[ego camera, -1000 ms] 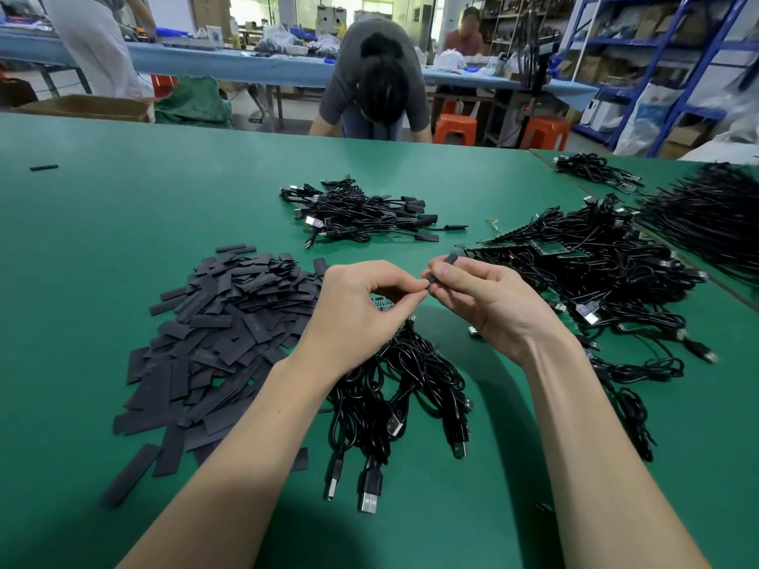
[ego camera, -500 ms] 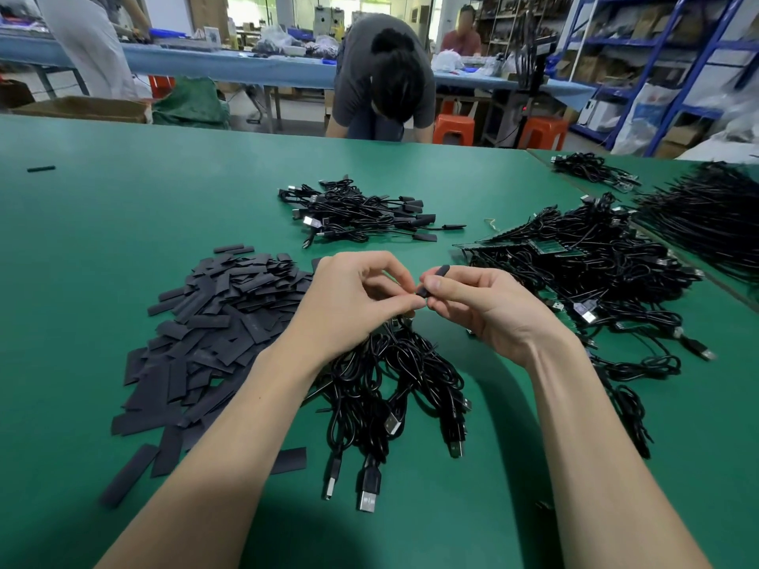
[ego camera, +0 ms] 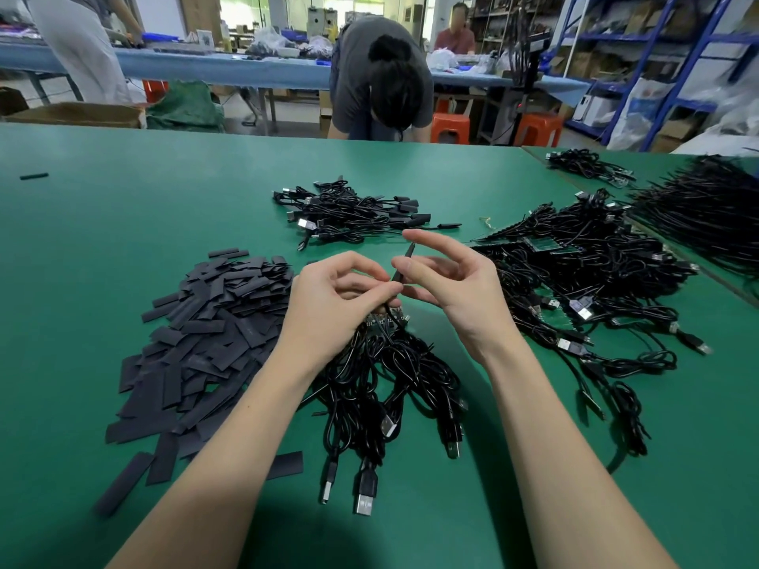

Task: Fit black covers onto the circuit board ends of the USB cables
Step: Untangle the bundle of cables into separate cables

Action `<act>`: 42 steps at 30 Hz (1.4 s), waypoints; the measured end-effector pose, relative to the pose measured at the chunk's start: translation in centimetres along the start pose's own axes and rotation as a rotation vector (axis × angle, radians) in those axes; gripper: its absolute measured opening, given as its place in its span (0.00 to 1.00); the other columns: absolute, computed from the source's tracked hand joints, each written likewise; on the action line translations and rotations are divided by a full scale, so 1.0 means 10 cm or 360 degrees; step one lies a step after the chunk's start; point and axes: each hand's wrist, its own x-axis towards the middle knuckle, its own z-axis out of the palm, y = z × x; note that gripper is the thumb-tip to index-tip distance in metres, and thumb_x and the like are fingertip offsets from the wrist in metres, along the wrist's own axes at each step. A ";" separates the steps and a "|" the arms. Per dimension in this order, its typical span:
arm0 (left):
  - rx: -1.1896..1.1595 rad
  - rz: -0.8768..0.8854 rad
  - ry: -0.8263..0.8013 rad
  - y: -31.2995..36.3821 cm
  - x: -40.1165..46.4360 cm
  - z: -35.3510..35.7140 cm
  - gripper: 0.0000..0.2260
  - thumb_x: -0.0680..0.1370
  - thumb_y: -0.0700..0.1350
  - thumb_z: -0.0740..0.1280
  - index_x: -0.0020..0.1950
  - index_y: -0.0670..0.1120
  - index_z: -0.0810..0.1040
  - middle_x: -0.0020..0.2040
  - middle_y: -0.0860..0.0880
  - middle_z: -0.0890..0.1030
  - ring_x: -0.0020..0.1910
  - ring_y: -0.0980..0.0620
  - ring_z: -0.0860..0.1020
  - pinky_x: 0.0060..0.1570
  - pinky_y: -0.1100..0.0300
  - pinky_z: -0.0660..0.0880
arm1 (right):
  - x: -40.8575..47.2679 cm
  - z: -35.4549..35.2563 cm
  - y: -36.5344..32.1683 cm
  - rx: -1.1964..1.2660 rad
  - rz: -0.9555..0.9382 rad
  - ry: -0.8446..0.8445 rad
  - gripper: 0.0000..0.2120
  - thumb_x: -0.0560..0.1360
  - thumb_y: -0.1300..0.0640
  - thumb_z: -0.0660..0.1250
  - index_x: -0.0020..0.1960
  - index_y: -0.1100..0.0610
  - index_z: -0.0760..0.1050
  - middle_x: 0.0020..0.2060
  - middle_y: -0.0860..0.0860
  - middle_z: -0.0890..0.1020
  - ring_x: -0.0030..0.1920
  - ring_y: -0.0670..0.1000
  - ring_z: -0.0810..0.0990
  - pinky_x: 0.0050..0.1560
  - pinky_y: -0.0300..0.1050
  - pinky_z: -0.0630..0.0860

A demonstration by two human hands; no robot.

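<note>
One black cover (ego camera: 408, 265), tilted upright, pinched between thumb and forefinger of the right hand (ego camera: 451, 297), other fingers spread loose. Lower end of the cover meeting the fingertips of the left hand (ego camera: 328, 310), curled round the board ends of a cable bundle (ego camera: 394, 379); circuit boards mostly hidden under the fingers. All of this above the middle of the green table (ego camera: 123, 207), toward the near edge. Plugs of the bundle fanned toward the near edge, four or five in view.

Just left of the bundle, one big heap of loose covers (ego camera: 205, 334), too many to count, a few strays (ego camera: 123, 482) near the front. Three more cable piles: one (ego camera: 349, 215) mid-table beyond the hands, a larger one (ego camera: 595, 281) at the right, a small one (ego camera: 587, 164) by the far right corner. Bare green wide open along the left edge and far side, bar one small black piece (ego camera: 33, 176). Front right likewise open.
</note>
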 end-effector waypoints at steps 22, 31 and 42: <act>-0.0081 0.0014 -0.0003 -0.03 -0.02 0.04 0.05 0.73 0.39 0.77 0.44 0.46 0.83 0.37 0.44 0.86 0.39 0.45 0.87 0.40 0.63 0.80 | 0.02 0.05 0.03 0.0197 0.0003 0.0134 0.09 0.75 0.64 0.74 0.54 0.56 0.83 0.43 0.61 0.87 0.41 0.54 0.86 0.46 0.43 0.82; -0.0047 0.0029 -0.0006 -0.02 -0.02 0.02 0.06 0.73 0.40 0.78 0.44 0.45 0.82 0.37 0.44 0.86 0.39 0.45 0.87 0.41 0.62 0.81 | 0.03 0.14 0.07 0.0245 0.0035 0.0250 0.06 0.75 0.64 0.74 0.50 0.57 0.85 0.42 0.59 0.87 0.41 0.53 0.85 0.46 0.43 0.83; -0.0030 0.0035 0.0002 -0.03 -0.01 0.02 0.07 0.73 0.38 0.78 0.41 0.45 0.81 0.36 0.44 0.86 0.39 0.46 0.87 0.39 0.62 0.80 | 0.03 0.14 0.04 0.0017 -0.0099 0.0226 0.06 0.75 0.64 0.74 0.50 0.58 0.84 0.40 0.59 0.87 0.39 0.53 0.86 0.44 0.42 0.82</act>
